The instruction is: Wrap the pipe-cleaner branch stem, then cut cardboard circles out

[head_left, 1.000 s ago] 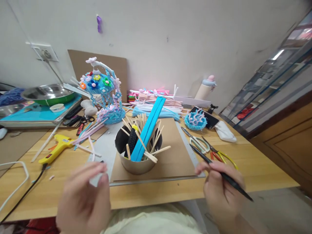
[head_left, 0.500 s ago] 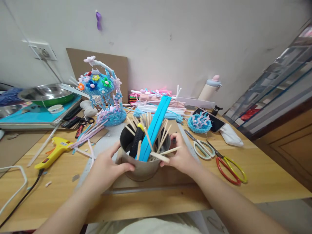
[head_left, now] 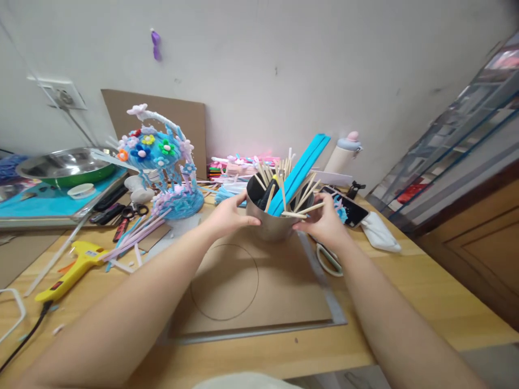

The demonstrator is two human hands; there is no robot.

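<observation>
Both hands grip a round grey metal container (head_left: 273, 229) from opposite sides. My left hand (head_left: 229, 217) curls round its left side, thumb along the front. On the opposite side, my right hand (head_left: 325, 222) presses thumb and fingers to the wall near the rim. Light wooden sticks (head_left: 264, 174), a flat bright-blue strip (head_left: 300, 174) and a dark tool with a yellow part stand inside it. The container is over the far part of a brown cardboard sheet (head_left: 284, 297); whether its base touches cannot be made out. A thin circle (head_left: 258, 278) is drawn on the cardboard.
A yellow glue gun (head_left: 71, 270) lies left, its cord running forward. A fuzzy flowered ornament (head_left: 178, 202) stands behind my left arm. White-handled scissors (head_left: 329, 262), a phone (head_left: 357, 212) and a white pouch (head_left: 380, 231) are at right. A bottle (head_left: 343, 156) leans by the wall.
My two hands have carried the container away from me and to the right. The drawn circle on the cardboard is now uncovered. My right arm now hides the red-and-yellow-handled scissors.
</observation>
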